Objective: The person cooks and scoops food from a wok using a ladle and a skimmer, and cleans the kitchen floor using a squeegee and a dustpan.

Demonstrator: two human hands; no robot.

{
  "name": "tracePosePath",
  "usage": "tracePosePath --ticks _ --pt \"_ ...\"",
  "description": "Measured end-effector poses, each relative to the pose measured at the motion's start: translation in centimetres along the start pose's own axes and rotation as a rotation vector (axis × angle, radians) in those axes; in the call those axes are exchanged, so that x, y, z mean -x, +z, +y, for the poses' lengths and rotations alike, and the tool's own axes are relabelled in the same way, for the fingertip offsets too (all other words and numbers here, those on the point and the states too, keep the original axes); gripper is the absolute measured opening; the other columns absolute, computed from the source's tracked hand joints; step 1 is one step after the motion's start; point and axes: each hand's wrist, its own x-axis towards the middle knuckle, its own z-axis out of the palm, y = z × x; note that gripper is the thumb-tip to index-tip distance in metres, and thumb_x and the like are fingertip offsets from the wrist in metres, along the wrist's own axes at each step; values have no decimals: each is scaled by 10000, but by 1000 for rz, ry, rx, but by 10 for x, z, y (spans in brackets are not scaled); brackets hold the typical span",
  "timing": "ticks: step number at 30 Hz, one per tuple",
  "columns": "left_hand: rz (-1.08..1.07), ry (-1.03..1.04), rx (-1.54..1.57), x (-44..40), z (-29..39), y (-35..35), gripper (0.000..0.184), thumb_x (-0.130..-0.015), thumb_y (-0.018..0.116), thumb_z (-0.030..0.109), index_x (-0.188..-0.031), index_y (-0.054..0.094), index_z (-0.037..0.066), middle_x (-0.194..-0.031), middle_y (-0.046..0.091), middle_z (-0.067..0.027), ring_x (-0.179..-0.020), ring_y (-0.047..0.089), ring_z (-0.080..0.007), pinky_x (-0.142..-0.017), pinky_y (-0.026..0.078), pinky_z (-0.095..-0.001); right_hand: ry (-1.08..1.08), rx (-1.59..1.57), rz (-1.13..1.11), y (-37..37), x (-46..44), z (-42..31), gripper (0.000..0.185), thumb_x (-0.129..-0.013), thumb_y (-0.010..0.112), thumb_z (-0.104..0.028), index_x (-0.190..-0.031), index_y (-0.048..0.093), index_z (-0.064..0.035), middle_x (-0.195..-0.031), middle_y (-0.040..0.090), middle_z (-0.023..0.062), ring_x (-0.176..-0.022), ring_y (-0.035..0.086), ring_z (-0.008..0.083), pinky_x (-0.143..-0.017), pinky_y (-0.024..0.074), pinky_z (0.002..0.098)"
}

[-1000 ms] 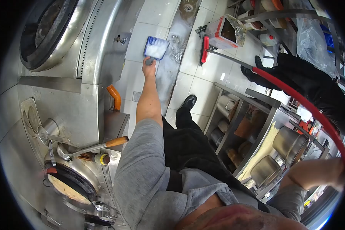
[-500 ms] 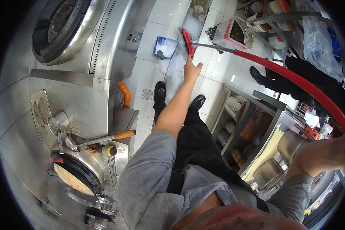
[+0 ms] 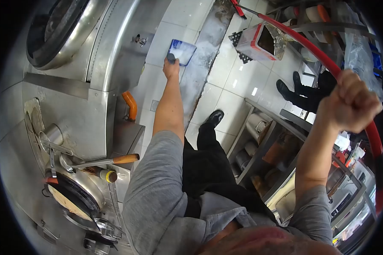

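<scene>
My left hand (image 3: 171, 68) is closed round the dark, stubby handle (image 3: 170, 58) of a blue dustpan (image 3: 193, 53), which lies on the tiled floor with white, foamy stuff in it. In my right hand (image 3: 351, 102) I grip a long red pole, raised at the right of the view. The pole (image 3: 302, 40) looks curved through the lens and runs up to a narrow red head (image 3: 238, 9) at the top edge. That head is partly cut off, so I cannot tell whether it is a broom or a squeegee.
A wet, foamy floor channel (image 3: 200, 63) runs beside the dustpan. An open square tin (image 3: 253, 44) stands near a black mat. At the left is a steel stove counter (image 3: 68, 114) with a wok and a ladle (image 3: 102, 162). Another person's legs (image 3: 300, 95) show beyond the shelves.
My left hand has left the red head and taken hold of the dustpan handle. My right hand has risen with the pole, and the red head has shifted up and right.
</scene>
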Motion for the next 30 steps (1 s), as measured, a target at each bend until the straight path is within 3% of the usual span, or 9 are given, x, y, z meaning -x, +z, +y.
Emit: tracePosePath --ticks 6,8,9,12,15,16,18,21,30 --pt "-97 -28 116 13 -2 -28 349 -694 683 199 -999 581 63 -924 643 -142 -882 611 -290 -794 470 -365 49 -189 -2 -31 -8 -55 499 -879 378 -352 -447 266 -130 -433 224 4 -433 256 135 -489 240 294" --pt "-83 -57 209 27 -13 -39 320 -698 695 166 -979 600 46 -927 644 -124 -887 610 -237 -793 461 -328 -82 -459 -343 -34 -25 -73 501 -956 237 -424 -635 433 -94 -422 330 -44 -301 356 58 -269 359 230" --pt "-89 -51 296 39 -23 -45 295 -700 690 115 -971 594 51 -913 636 -104 -860 604 -213 -777 462 -314 -63 -469 -340 -43 -30 -84 501 -956 237 -424 -635 433 -94 -422 330 -44 -301 356 58 -269 359 230" --pt "-78 24 380 67 -55 -63 273 -708 676 44 -964 583 60 -890 617 -70 -821 590 -177 -754 461 -291 -128 -369 -348 -48 -21 -96 514 -950 212 -454 -572 334 -128 -435 267 -28 -299 279 82 -321 411 258" --pt "-100 -4 349 113 -66 -98 277 -716 662 5 -969 571 71 -875 595 -44 -803 576 -154 -731 457 -276 -157 353 82 -28 33 -61 458 -882 434 -387 -540 325 -102 -469 324 35 -436 356 157 -517 405 366" --pt "-91 -8 450 126 -75 -104 258 -718 649 15 -957 568 69 -845 604 -53 -762 582 -156 -702 463 -277 -28 113 -121 -37 51 -35 442 -896 430 -345 -557 334 -78 -476 356 59 -446 395 171 -558 453 401" --pt "-55 -16 564 155 -83 -118 240 -720 636 24 -945 566 68 -815 613 -62 -721 588 -158 -673 469 -279 79 -229 -108 -42 66 -20 438 -930 392 -273 -539 316 -90 -445 319 42 -396 329 151 -473 386 360" --pt "-40 -48 579 200 -92 -142 226 -723 634 9 -931 572 70 -805 602 -51 -715 575 -145 -659 458 -257 27 -204 -21 -32 29 -38 471 -927 381 -286 -517 218 -121 -425 227 3 -376 236 125 -425 266 302" --pt "-86 -163 366 237 -133 -154 276 -667 670 13 -918 592 99 -741 596 -21 -657 551 -113 -601 447 -253 28 -250 -255 9 65 -43 424 -941 393 -254 -568 319 -67 -445 298 28 -391 248 126 -410 234 289"
